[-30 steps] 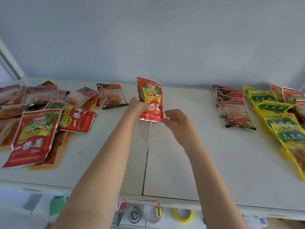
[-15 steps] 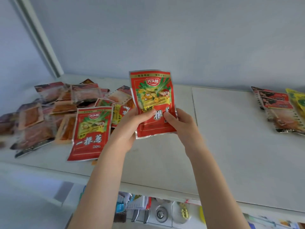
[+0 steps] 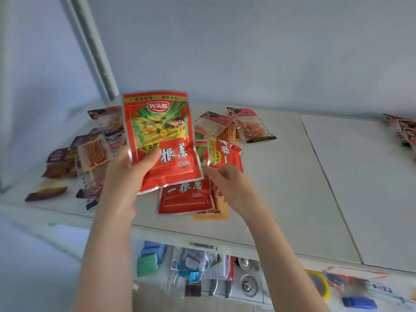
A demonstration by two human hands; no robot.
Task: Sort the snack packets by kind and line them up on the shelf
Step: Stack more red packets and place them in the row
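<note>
My left hand (image 3: 127, 174) holds a red snack packet (image 3: 161, 140) upright above the white shelf (image 3: 281, 176), thumb pressed on its lower left front. My right hand (image 3: 227, 183) hovers just right of it, fingers loosely curled and holding nothing, over two more red packets: one lying flat (image 3: 185, 198), one tilted (image 3: 225, 154). An unsorted heap of brown and clear packets (image 3: 90, 154) lies at the left. Two clear packets with red headers (image 3: 249, 127) rest behind the red ones. A sorted row of dark-headed packets (image 3: 403, 129) shows at the right edge.
An orange packet (image 3: 211, 213) pokes out under the flat red one near the shelf's front edge. A wall rises close behind the shelf, with a pale upright post (image 3: 94, 50) at the left. Below the shelf lie small tools, tape rolls and stationery (image 3: 202, 266).
My view swung left toward the heap. My right hand let go of the red packet and dropped toward the red packets on the shelf; my left hand alone keeps the packet raised.
</note>
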